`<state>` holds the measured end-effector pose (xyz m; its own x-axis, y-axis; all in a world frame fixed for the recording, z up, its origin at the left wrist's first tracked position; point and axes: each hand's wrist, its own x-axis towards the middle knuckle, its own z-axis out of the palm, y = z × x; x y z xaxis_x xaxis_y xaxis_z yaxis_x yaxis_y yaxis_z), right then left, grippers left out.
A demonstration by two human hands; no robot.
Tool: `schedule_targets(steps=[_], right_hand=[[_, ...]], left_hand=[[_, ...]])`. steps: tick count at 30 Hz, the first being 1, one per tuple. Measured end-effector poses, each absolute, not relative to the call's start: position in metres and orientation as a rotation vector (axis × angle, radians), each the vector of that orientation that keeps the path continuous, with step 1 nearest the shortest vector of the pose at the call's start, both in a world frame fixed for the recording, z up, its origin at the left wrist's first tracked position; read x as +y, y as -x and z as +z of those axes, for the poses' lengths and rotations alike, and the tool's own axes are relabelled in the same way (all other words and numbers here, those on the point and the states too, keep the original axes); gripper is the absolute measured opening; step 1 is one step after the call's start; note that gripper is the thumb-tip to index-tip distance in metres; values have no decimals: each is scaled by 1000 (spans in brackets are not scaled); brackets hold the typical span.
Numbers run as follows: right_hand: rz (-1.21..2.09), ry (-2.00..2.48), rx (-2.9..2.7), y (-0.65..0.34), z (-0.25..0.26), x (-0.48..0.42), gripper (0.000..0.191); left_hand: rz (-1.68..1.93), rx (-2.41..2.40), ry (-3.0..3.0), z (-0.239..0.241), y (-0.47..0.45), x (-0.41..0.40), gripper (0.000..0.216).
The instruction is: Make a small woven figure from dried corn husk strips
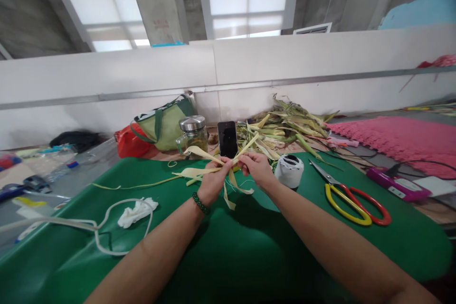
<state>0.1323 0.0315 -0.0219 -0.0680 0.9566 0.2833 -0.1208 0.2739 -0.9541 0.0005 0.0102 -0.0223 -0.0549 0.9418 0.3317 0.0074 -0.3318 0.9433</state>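
Observation:
Pale yellow corn husk strips (231, 185) fan out in several directions between my two hands, above the green mat (249, 256). My left hand (215, 181), with a dark beaded bracelet at the wrist, pinches the strips where they cross. Close beside it, the fingers of my right hand (257, 169) are closed on a strip that points up and to the right. A thin pale thread hangs under the hands. Just behind them a black phone (227, 138) stands upright. A white spool of thread (289, 171) stands right of my right hand.
Scissors (351, 199) with red and yellow handles lie open at right. A heap of husks (292, 121), a lidded glass jar (193, 135) and a green bag (164, 121) stand behind. White cable (103, 218) and crumpled tissue (137, 212) lie left; a purple power strip (399, 185) lies far right.

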Motion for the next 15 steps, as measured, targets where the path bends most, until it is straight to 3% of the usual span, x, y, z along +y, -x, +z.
schedule_targets(steps=[7,15], right_hand=[[1433,814,-1129,-132,-20,34,15],[1475,781,-1166,-140,-18,34,8]], left_hand=[[1508,1070,-1455,-23,-1,13,26],[1426,1114,-1827,-29,-1,11,17]])
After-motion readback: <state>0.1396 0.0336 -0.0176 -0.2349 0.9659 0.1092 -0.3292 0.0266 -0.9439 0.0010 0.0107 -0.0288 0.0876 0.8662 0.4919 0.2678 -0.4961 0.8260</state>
